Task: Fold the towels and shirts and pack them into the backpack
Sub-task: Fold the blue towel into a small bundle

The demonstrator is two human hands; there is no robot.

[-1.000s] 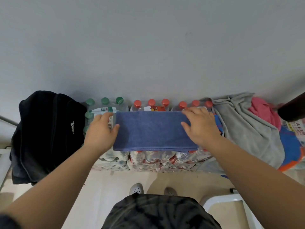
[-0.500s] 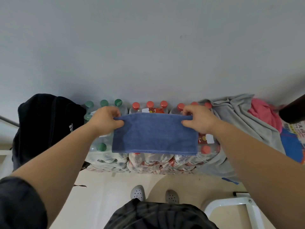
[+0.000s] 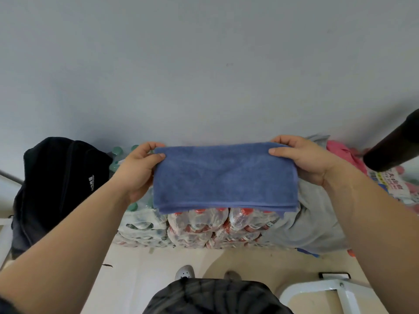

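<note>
I pinch the folded blue towel (image 3: 224,177) by its top corners, left hand (image 3: 138,168) and right hand (image 3: 303,159) each with thumb in front, so its layers hang even above the shrink-wrapped bottle packs (image 3: 197,225), ready to go left into the black backpack (image 3: 59,182)

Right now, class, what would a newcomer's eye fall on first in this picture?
The folded blue towel, held up at centre by both hands: the left hand and right hand pinch its top corners. A black backpack sits at left; packs of bottled water lie below the towel.
</note>
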